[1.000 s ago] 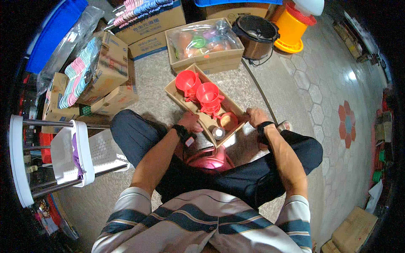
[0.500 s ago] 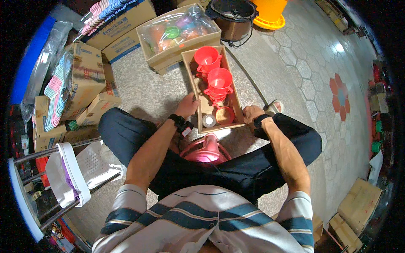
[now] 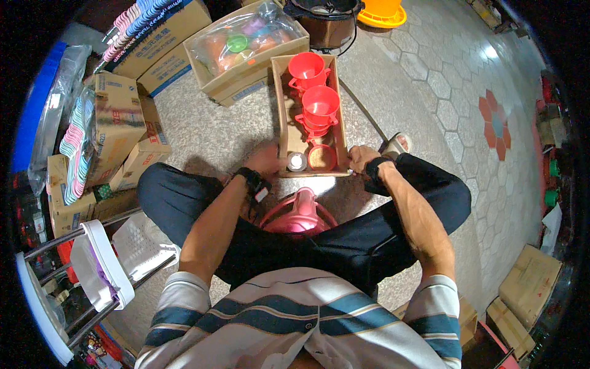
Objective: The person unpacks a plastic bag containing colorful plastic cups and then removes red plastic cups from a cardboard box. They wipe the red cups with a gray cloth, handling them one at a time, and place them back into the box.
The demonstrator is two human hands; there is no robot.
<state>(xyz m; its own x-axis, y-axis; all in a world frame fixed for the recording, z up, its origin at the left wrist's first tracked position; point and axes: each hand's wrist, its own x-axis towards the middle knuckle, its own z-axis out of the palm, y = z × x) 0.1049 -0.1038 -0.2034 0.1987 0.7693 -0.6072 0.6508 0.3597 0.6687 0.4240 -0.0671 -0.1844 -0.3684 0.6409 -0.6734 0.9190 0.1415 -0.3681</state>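
Note:
In front of me lies a shallow open cardboard box (image 3: 281, 117) on the floor. Red plastic cups with side handles (image 3: 321, 103) are stacked inside it, and another red stack (image 3: 306, 66) sits at its far end. The near end holds a round red-rimmed piece (image 3: 322, 157) with a tan inside, beside a small clear, round container (image 3: 297, 162). My right hand (image 3: 364, 157) pinches the box's near right corner. Smeared by motion, my left hand (image 3: 265, 158) is at the near left side; its fingers cannot be made out.
A pink plastic object (image 3: 299, 216) stands between my legs. Beyond are a carton of bagged colourful items (image 3: 212, 89), a dark pot (image 3: 332, 37) and a yellow container (image 3: 381, 15). Cartons (image 3: 120, 117) with striped hangers stand left, near a white basket (image 3: 98, 264) on a metal rack.
The box has turned slightly clockwise, its near end swinging left, so it now lies straighter before me. My left hand has shifted toward the near left corner. The whole view has shifted a little.

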